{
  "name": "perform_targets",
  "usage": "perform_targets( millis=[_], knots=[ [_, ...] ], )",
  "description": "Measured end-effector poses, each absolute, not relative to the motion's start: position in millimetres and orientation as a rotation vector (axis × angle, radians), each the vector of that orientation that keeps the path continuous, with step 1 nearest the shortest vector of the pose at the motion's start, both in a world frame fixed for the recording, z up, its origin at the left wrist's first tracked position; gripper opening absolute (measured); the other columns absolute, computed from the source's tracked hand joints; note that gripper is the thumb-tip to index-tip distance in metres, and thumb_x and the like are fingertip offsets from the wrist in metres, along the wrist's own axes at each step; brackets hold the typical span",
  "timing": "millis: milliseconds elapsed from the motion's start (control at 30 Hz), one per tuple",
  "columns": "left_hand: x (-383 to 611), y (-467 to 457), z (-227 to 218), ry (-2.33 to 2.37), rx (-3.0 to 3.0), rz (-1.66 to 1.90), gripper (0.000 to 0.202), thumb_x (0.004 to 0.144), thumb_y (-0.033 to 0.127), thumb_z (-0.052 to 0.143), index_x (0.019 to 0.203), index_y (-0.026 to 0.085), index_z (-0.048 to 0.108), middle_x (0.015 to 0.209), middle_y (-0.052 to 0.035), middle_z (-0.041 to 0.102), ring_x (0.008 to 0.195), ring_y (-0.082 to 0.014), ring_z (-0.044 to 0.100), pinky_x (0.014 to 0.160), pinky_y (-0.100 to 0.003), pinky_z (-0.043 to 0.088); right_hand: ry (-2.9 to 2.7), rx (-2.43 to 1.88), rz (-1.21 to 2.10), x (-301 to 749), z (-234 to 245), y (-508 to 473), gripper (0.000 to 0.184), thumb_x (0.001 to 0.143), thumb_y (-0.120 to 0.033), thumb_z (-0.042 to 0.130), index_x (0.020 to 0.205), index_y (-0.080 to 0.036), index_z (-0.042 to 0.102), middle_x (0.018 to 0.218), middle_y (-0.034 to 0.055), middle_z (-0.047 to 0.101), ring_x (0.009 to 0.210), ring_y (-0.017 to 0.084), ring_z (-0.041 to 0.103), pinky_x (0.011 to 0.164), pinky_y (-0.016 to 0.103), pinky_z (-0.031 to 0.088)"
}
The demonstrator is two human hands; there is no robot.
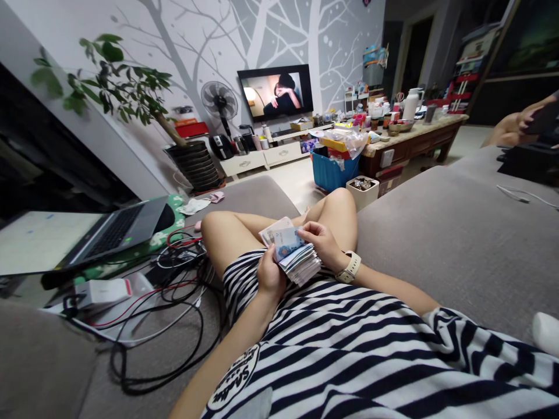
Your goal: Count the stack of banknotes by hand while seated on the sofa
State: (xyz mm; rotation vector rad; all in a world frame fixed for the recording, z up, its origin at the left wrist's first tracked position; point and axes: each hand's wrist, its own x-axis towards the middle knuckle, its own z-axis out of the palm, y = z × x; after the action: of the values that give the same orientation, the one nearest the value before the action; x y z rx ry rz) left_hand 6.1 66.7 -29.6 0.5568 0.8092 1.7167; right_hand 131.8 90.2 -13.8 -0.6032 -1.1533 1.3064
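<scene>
1. Thing in hand = a thick wad of banknotes (302, 267) (looks like it anyway), held btwn both hands just over the lap, near middle of view
2. Left hand (271, 273): grip's closed round the wad's left side, thumb up on the paper; wad's at abt 3 o'clock from it
3. Right hand (321, 238): fingertips pinching the edge of the blue top note (287, 243); wad's at abt 7-8 o'clock from there
4. Key bit imo: both hands touch the paper so neither's rly nearer; left has the bulk, right just that edge afaict. Long axis approx 11 to 5, but notes bend so can't be 100% sure
5. Underneath: striped clothes (349, 337), then gray sofa (419, 233)
6. Room, going from the wad: cables (203, 270) 8ish, laptop (137, 227) 9, fan (219, 100) 11, TV (279, 96) 12, cluttered table (419, 135) btwn 1 & 2, another person (504, 131) at 2
</scene>
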Motion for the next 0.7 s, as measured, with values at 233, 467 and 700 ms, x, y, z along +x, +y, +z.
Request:
perform_targets(
  millis=[233, 467, 700],
  knots=[
    [-0.9, 66.5, -26.6, 0.988, 0.674, 1.793, 0.018, 0.066, 0.031, 0.059, 0.063, 0.014, 0.065, 0.06, 0.0, 0.065, 0.062, -0.0156, 0.061, 0.068, -0.028, 0.05, -1.25, -0.569, 1.292, 132.7, -6.3, 85.6, 0.03, 0.067, -0.043, 0.073, 0.07, -0.016, 0.061, 0.065, -0.0017, 0.056, 0.061, 0.011, 0.047, 0.058, 0.024, 0.038],
    [-7.3, 69.6, 2.7, 1.189, 0.839, 1.898, 0.021, 0.069, 0.032, 0.059, 0.066, 0.013, 0.066, 0.067, -0.0042, 0.066, 0.071, -0.0179, 0.06, 0.068, -0.027, 0.047, -1.296, -0.496, 1.309, 135.3, 20.9, 90.3, 0.028, 0.07, -0.041, 0.073, 0.075, -0.015, 0.062, 0.066, -0.0017, 0.057, 0.059, 0.009, 0.047, 0.056, 0.022, 0.038],
    [-8.5, 101.1, 40.9, 1.15, 1.0, 1.93, 0.02, 0.073, 0.034, 0.061, 0.069, 0.014, 0.06, 0.063, 0.0003, 0.058, 0.067, -0.0148, 0.058, 0.064, -0.024, 0.048, -1.44, -0.438, 1.204, 139.4, 65.9, 118.3, 0.029, 0.072, -0.039, 0.073, 0.07, -0.014, 0.058, 0.062, -0.0041, 0.052, 0.056, 0.007, 0.043, 0.051, 0.018, 0.034]
  ],
)
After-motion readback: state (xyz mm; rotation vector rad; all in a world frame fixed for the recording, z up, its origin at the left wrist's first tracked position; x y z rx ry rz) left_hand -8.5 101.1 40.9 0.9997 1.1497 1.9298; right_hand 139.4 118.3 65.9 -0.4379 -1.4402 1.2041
